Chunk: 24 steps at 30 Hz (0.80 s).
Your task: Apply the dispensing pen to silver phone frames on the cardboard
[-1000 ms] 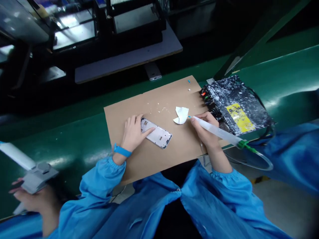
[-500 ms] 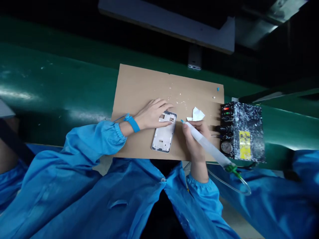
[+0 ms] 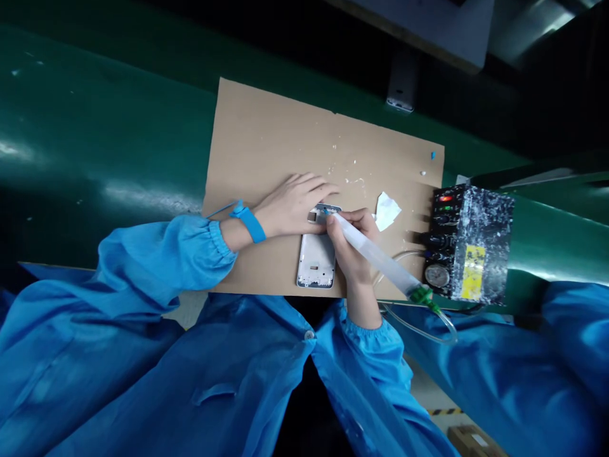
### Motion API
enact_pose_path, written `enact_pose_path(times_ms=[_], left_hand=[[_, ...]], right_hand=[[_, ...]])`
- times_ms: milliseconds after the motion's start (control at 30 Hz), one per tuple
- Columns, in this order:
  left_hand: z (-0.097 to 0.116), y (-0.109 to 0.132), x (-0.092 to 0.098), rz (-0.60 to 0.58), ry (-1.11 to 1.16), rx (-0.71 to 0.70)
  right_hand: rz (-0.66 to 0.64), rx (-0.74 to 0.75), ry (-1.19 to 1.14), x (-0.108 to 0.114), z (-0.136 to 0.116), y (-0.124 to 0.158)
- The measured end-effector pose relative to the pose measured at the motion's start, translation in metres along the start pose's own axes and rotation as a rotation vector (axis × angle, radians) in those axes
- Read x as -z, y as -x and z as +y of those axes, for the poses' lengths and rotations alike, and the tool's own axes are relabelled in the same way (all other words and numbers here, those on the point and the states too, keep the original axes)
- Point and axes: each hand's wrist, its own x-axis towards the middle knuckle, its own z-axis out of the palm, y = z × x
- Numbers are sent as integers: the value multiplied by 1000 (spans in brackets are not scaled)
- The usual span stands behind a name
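A silver phone frame [image 3: 316,260] lies on a brown cardboard sheet [image 3: 266,139]. My left hand [image 3: 292,204] rests flat on the frame's far end, fingers stretched out, a blue wrist strap behind it. My right hand [image 3: 349,247] is closed around a translucent glue syringe [image 3: 375,255], held like a pen. The syringe's blue tip touches the top edge of the frame, just beside my left fingertips. A green fitting and clear hose [image 3: 428,311] trail from the syringe's rear end.
A paint-spattered dispenser box [image 3: 476,244] with lit indicators stands at the cardboard's right edge. A crumpled white wipe [image 3: 386,210] lies between it and my hands. The green conveyor belt [image 3: 104,127] runs beneath. Another phone [image 3: 400,89] lies beyond the belt.
My right hand moved left, bringing the syringe tip from beside the wipe onto the frame's top edge. The frame was turned to lie lengthwise toward me. The view shifted.
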Motion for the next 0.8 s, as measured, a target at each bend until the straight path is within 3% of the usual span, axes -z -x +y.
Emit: enact_pose_path(times_ms=[233,800], left_hand=[[1,0,0,-4,1,6],[0,0,-2,11,10,-7]], right_hand=[[-43,-26,47,0,-4,-2],[-8,-14,33,-2,0,-1]])
